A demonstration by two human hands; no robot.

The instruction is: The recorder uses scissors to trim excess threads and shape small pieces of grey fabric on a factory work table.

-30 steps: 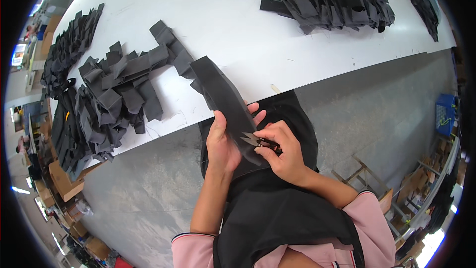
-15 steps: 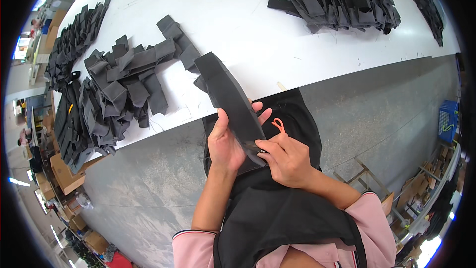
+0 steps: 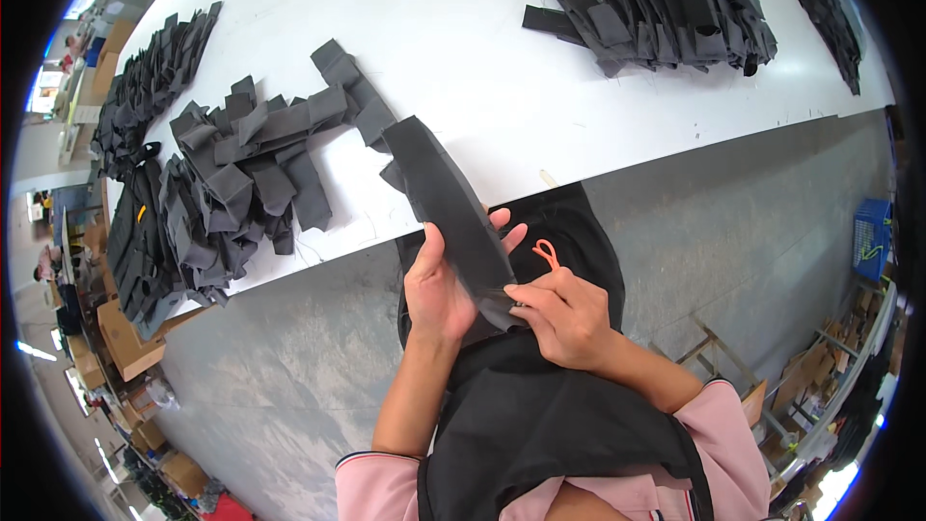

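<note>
A long black fabric strip (image 3: 444,188) lies across my left hand (image 3: 439,285), thumb along its left edge and fingertips showing past its right edge. Its far end reaches over the table's front edge, and its near end hangs above the black apron on my lap. My right hand (image 3: 569,314) is closed in a pinch at the strip's near right edge. Out of that hand rises the orange loop (image 3: 546,253) of what look like small thread snips, mostly hidden by my fingers; a thin metal tip touches or nearly touches the fabric.
The white table (image 3: 444,39) holds a loose heap of dark fabric pieces (image 3: 241,174) at left and a stacked bundle (image 3: 666,10) at far right. Further bundles lie at both ends. A blue crate (image 3: 873,236) stands at right; cardboard boxes (image 3: 130,338) line the left.
My right hand has shifted slightly down along the strip's near end, and the metal tip shows less. The strip's far end sits slightly lower in view; my left hand keeps its hold.
</note>
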